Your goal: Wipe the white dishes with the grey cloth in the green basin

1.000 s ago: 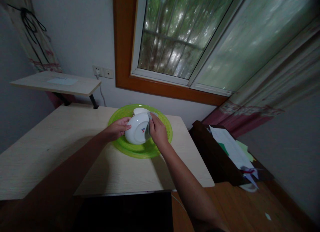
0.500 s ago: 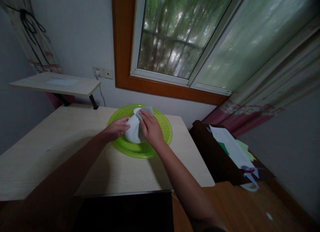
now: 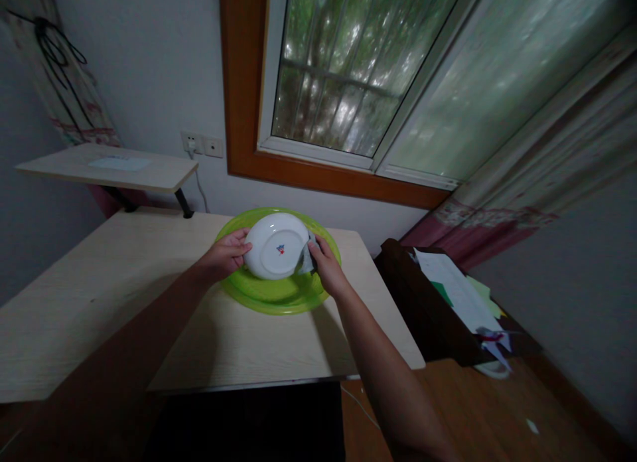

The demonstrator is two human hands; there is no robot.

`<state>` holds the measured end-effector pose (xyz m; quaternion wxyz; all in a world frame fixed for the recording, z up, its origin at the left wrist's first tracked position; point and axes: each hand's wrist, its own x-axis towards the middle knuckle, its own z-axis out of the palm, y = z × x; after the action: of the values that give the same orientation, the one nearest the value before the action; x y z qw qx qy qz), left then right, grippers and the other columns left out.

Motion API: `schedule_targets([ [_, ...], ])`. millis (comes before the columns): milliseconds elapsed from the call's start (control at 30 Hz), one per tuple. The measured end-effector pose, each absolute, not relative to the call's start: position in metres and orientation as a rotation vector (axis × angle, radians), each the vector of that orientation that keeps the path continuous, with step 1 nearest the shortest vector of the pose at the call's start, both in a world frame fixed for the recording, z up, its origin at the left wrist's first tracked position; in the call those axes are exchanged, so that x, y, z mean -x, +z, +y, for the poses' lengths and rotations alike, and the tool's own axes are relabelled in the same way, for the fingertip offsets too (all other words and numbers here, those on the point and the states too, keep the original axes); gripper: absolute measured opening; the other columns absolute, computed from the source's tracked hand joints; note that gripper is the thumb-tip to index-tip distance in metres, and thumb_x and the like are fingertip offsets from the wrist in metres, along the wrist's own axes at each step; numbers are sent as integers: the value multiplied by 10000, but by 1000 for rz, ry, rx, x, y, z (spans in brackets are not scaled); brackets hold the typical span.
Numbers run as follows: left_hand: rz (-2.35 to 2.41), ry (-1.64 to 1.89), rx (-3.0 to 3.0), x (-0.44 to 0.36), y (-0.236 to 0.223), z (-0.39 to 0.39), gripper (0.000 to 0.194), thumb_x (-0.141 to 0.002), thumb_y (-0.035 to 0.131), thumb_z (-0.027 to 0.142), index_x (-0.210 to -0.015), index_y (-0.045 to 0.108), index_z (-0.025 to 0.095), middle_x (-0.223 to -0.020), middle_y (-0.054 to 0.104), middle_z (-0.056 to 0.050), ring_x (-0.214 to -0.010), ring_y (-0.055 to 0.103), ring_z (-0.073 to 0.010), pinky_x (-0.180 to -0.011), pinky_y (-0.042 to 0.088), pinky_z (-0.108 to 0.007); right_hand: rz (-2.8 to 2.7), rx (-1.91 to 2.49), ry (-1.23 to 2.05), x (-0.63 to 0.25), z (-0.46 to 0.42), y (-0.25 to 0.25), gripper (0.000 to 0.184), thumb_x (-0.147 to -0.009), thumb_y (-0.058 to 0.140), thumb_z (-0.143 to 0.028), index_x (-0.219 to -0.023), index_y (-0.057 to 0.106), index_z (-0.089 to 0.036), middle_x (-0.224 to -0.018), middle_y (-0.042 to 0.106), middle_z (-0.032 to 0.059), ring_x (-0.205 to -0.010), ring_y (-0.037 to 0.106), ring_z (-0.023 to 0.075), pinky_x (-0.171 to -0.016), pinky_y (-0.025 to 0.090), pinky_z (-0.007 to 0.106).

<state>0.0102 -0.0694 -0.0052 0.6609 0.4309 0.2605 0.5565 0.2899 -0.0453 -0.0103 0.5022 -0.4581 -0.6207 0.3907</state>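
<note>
A white plate point(image 3: 273, 246) is held up with its underside facing me, showing a small blue and red mark at the centre. My left hand point(image 3: 227, 254) pinches its left rim between thumb and fingers. At the right rim, my right hand point(image 3: 326, 261) is closed on a grey cloth point(image 3: 307, 257) that touches the plate's edge. Below lies a round, bright green basket point(image 3: 279, 305) with a perforated side. The plate hides whatever is behind it in the basket.
The basket stands on a pale wooden table point(image 3: 249, 349). A raised shelf point(image 3: 159, 176) is at the table's left rear, near a wall socket point(image 3: 202, 145). A dark brown cabinet point(image 3: 418, 316) with papers stands to the right, below the curtain point(image 3: 488, 203).
The plate has turned so its underside faces me. My right hand and the cloth have moved from its upper surface to the right rim. The white thing behind it is now hidden.
</note>
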Motion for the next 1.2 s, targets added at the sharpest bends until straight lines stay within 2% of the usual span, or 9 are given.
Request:
schedule_targets([
  [133, 605, 1248, -980, -10, -5, -68, 486, -733, 821, 217, -1176, 642, 129, -1121, 730, -132, -1088, 685, -288, -926, 538, -360, -1414, 1111, 1021, -283, -46, -11, 570, -852, 656, -580, -1299, 590, -233, -1292, 665, 92, -1175, 637, 266, -1061, 497, 477],
  [267, 638, 1240, -989, -12, -2, -69, 502, -745, 817, 255, -1197, 628, 145, -1191, 710, -139, -1124, 676, -283, -920, 553, -344, -1383, 1118, 970, -275, -46, -9, 578, -853, 647, -576, -1297, 593, -209, -1269, 664, 101, -1166, 630, 263, -1053, 497, 454],
  [433, 736, 1170, -1055, -20, 8, -76, 688, -721, 833, 299, -1338, 545, 197, -1365, 630, -134, -1225, 626, -308, -928, 568, -362, -1398, 1106, 884, -272, -43, -7, 532, -865, 647, -541, -1286, 617, -216, -1304, 649, 97, -1204, 603, 255, -1085, 466, 449],
  [567, 844, 1144, -1171, -27, 13, -79, 794, -681, 863, 313, -1381, 502, 214, -1406, 602, -122, -1298, 572, -318, -1006, 533, -396, -1506, 1086, 837, -273, -43, -3, 512, -861, 667, -524, -1277, 642, -225, -1312, 649, 90, -1238, 580, 261, -1102, 446, 463],
  [767, 987, 1099, -1331, -28, 3, -73, 727, -669, 861, 405, -1270, 539, 152, -1247, 669, -130, -1148, 641, -310, -969, 522, -443, -1776, 998, 628, -274, -50, 9, 416, -917, 630, -459, -1262, 679, -231, -1223, 663, 102, -1168, 604, 251, -1084, 449, 441],
  [1033, 1089, 1081, -1446, -24, -3, -73, 570, -637, 873, 399, -1047, 543, 179, -970, 689, -54, -915, 652, -264, -797, 511, -373, -1927, 957, 407, -266, -58, 8, 399, -1005, 480, -385, -1357, 615, -256, -1297, 611, 114, -1243, 553, 243, -1128, 429, 444],
  [1200, 1130, 1046, -1499, -24, -3, -72, 529, -625, 874, 385, -991, 551, 182, -916, 674, -41, -864, 635, -253, -728, 484, -343, -1943, 984, 408, -266, -57, 5, 411, -1009, 455, -368, -1372, 608, -249, -1310, 604, 123, -1250, 552, 251, -1136, 426, 458],
])
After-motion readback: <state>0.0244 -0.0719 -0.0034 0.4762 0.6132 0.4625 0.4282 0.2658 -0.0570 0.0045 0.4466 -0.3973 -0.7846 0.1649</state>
